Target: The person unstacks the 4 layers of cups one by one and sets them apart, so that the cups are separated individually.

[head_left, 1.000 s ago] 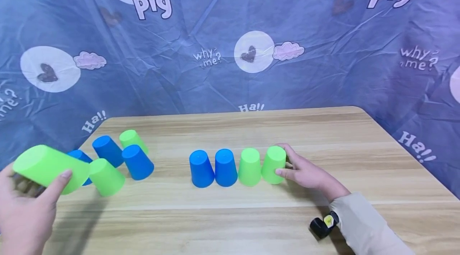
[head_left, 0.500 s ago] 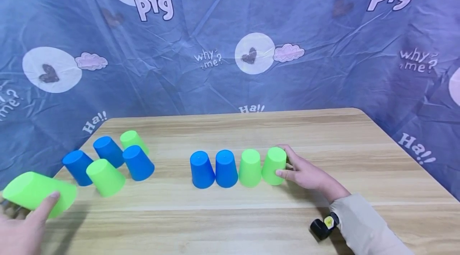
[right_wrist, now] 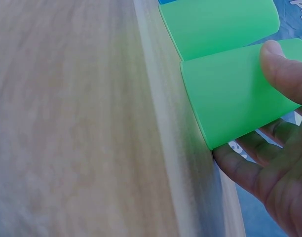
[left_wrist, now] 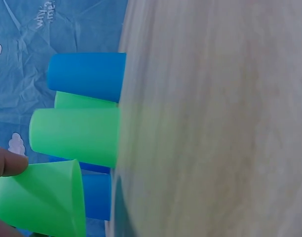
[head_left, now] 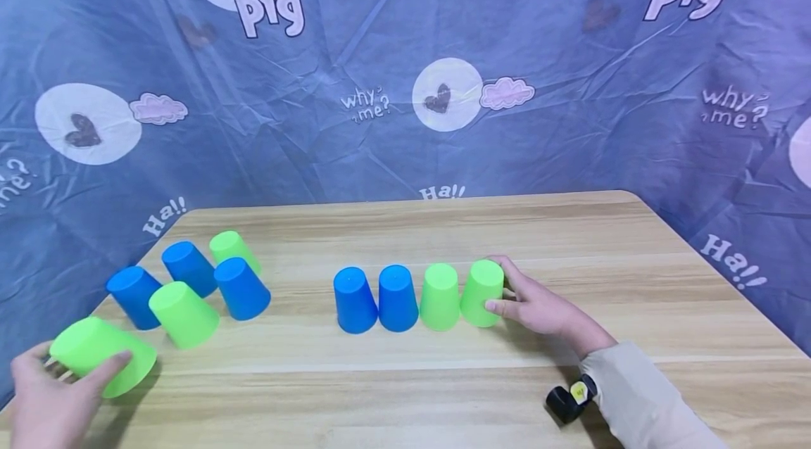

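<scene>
At the left front, my left hand (head_left: 60,393) grips a green cup (head_left: 104,357) between thumb and fingers, tilted with its base up and to the left. In the left wrist view, that cup's rim (left_wrist: 78,197) hangs slightly off the tabletop. My right hand (head_left: 538,305) holds another green cup (head_left: 483,293), which stands upside down at the right end of a row. Its thumb (right_wrist: 279,64) lies along the cup's side, and the fingers curve behind it. A second green cup (head_left: 440,297) and two blue cups, one inner (head_left: 398,298) and one outer (head_left: 355,300), complete that row.
Behind my left hand, several upside-down cups stand in a cluster, among them a near green cup (head_left: 184,315), a blue cup (head_left: 242,288) and a far green cup (head_left: 234,252). The wooden table (head_left: 405,393) ends at a blue printed cloth (head_left: 355,27).
My left hand has carried its green cup down toward the tabletop, first leftward, then a little back to the right. The right hand stays on its cup in the same place.
</scene>
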The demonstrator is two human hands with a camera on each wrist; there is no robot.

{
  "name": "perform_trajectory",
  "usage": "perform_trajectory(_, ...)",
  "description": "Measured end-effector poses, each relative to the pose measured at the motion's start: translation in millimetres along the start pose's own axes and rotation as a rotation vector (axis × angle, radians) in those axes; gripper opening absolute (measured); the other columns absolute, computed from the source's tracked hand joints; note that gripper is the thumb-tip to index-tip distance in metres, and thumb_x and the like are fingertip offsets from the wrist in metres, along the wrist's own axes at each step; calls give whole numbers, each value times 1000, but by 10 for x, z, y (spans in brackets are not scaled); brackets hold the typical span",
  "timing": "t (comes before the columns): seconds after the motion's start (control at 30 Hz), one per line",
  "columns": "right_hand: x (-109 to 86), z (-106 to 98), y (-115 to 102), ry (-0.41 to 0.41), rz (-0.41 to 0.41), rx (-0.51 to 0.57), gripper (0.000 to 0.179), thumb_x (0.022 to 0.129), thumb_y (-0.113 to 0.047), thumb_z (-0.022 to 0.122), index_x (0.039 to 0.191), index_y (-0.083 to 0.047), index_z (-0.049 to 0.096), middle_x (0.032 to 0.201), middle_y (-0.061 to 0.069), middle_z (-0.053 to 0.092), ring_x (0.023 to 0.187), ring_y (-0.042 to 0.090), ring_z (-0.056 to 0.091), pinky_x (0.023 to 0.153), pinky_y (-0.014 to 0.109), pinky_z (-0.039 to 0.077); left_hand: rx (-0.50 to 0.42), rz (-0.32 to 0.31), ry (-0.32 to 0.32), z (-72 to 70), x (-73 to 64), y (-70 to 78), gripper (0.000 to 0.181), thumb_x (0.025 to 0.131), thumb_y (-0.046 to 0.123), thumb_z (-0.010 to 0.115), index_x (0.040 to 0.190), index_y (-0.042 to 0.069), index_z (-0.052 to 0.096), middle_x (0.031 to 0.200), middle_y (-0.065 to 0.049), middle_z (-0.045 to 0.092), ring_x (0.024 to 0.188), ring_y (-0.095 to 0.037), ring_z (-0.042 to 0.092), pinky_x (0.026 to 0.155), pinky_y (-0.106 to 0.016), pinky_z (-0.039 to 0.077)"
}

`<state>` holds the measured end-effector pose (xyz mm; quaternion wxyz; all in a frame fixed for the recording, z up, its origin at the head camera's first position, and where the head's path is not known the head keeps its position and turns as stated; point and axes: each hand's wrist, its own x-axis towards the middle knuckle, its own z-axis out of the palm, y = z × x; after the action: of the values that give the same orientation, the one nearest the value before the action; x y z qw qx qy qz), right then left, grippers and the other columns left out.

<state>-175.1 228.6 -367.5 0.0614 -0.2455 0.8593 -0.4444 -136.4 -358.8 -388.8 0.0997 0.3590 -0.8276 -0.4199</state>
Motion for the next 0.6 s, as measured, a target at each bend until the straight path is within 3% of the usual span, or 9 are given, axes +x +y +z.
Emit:
perform_trajectory(0.2, 3, -2, -6, -1, -1, 1, 53, 91, -21, 57, 134, -12, 27, 122, 15, 51, 124, 47, 40, 99, 66, 28, 57, -33, -50, -22, -185, 194, 98, 86, 31, 62, 143, 4, -13, 145, -36, 4, 127, -55, 19, 92, -64, 33)
perform_trajectory(0.33, 0, -9, -10, 3, 5, -5, 54, 91, -21, 57, 135, -13, 27, 123, 14, 51, 124, 47, 39, 99, 66, 27, 4, -25, -82, -16, -283, 311, 94, 87, 22, 61, 143, 5, -13, 146, -35, 0, 130, -55, 14, 96, -64, 31)
perform_trajectory(0.43, 5, -12, -9, 2, -2, -8, 53, 91, -21, 57, 134, -12, 27, 121, 14, 52, 124, 46, 40, 100, 66, 28, -44, -22, -94, 2, -317, 363, 92, 87, 16, 60, 143, 6, -13, 147, -34, -2, 132, -54, 10, 98, -64, 30)
perform_trajectory(0.6, 12, -7, -3, -2, -11, -1, 52, 91, -20, 57, 133, -12, 27, 120, 13, 52, 124, 46, 41, 100, 65, 29, -47, -35, -88, 10, -302, 369, 92, 87, 13, 60, 143, 7, -13, 147, -34, -2, 133, -53, 10, 99, -64, 29)
